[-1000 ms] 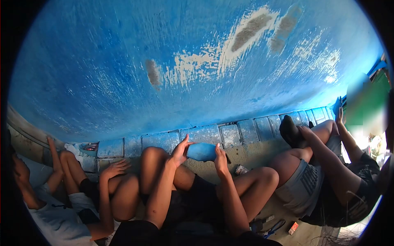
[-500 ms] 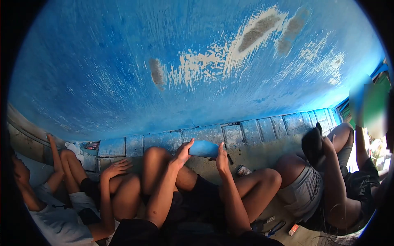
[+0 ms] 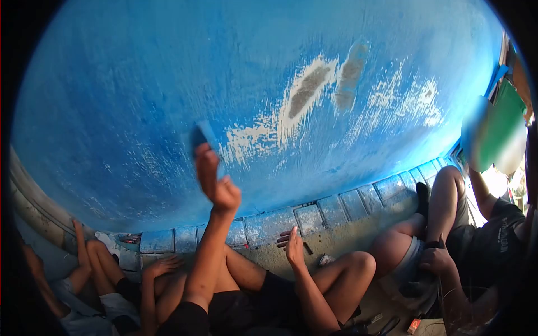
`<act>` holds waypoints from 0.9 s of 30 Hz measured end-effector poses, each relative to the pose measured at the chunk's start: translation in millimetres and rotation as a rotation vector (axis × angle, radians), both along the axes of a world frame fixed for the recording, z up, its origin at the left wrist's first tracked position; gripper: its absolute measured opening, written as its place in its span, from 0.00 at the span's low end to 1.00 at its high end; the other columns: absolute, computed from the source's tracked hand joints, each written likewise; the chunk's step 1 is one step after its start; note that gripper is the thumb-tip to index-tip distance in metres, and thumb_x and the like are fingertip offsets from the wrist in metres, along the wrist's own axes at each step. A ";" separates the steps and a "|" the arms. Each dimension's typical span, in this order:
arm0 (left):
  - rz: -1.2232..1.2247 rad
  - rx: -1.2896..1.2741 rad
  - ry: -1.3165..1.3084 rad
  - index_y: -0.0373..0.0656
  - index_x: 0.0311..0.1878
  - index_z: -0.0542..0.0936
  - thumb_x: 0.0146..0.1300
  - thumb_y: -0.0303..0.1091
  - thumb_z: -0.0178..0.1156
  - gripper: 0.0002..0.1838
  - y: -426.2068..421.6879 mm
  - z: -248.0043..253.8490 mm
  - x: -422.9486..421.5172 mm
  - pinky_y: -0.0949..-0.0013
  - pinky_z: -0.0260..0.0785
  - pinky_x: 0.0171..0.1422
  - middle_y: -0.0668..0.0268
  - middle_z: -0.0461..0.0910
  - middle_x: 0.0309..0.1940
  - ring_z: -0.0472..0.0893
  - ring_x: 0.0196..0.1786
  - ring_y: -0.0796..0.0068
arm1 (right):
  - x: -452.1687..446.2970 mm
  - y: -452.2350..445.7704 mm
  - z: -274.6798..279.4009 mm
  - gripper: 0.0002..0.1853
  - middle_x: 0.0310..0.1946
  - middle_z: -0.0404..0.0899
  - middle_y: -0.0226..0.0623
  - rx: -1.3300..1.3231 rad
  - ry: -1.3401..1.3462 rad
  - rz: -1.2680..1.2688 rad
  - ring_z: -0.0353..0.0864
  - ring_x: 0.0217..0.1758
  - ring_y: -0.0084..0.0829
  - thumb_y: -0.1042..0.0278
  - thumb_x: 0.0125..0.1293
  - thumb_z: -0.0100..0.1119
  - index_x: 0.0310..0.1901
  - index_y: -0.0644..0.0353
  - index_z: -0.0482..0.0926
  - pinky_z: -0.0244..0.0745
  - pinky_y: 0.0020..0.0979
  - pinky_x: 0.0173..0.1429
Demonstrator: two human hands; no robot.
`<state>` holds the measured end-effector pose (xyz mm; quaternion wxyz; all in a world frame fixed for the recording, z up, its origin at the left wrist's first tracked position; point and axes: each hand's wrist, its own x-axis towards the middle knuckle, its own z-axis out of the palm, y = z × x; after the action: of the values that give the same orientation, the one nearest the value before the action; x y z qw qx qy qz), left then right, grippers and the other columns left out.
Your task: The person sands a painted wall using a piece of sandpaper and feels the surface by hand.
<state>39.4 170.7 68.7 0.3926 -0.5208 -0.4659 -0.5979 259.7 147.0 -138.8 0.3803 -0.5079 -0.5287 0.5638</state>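
Note:
My left hand (image 3: 216, 182) is raised to the blue wall (image 3: 140, 84), blurred by motion. Its fingers are closed around a blue-and-dark sheet that looks like sandpaper (image 3: 203, 134), held against or very near the paint, just left of a scraped white patch (image 3: 249, 137). Most of the sheet's lower part is hidden by my fingers. Lower down, my right hand (image 3: 292, 246) hovers over my bent legs with its fingers apart and nothing in it.
Along the wall's foot runs a row of blue-stained blocks (image 3: 269, 229). One person (image 3: 162, 266) sits close on my left, and another (image 3: 443, 263) sits on my right, gripping a dark shoe or foot. A small orange box (image 3: 414, 326) lies on the floor at the right.
Both hands held the blue sheet between them above my knees. My right hand has let go and dropped slightly; my left has carried the sheet up to the wall. The view has tilted.

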 end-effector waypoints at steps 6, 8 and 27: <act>0.250 -0.663 0.185 0.28 0.75 0.53 0.76 0.55 0.39 0.39 35.9 -51.9 -4.3 0.45 0.37 0.81 0.43 0.47 0.77 0.46 0.80 0.45 | 2.5 1.7 3.6 0.45 0.31 0.85 0.46 -0.004 0.044 -0.011 0.85 0.31 0.35 0.32 0.76 0.22 0.42 0.69 0.81 0.76 0.33 0.37; 0.233 -0.636 0.207 0.28 0.76 0.46 0.74 0.58 0.40 0.44 38.9 -46.2 -3.1 0.45 0.31 0.81 0.43 0.40 0.79 0.39 0.81 0.45 | 4.4 0.2 4.3 0.45 0.31 0.85 0.46 0.005 0.034 0.000 0.85 0.31 0.35 0.32 0.75 0.21 0.42 0.70 0.81 0.76 0.33 0.37; 0.289 -0.559 0.216 0.25 0.73 0.56 0.73 0.56 0.47 0.42 48.2 23.6 18.2 0.48 0.40 0.80 0.41 0.51 0.76 0.49 0.80 0.46 | -9.6 -4.4 -9.2 0.40 0.30 0.83 0.50 0.035 -0.195 0.140 0.84 0.37 0.50 0.37 0.77 0.26 0.41 0.68 0.83 0.75 0.43 0.48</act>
<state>57.6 218.9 92.3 0.3623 -0.5971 -0.6370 -0.3263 250.1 142.6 -148.0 0.2957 -0.5153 -0.6071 0.5277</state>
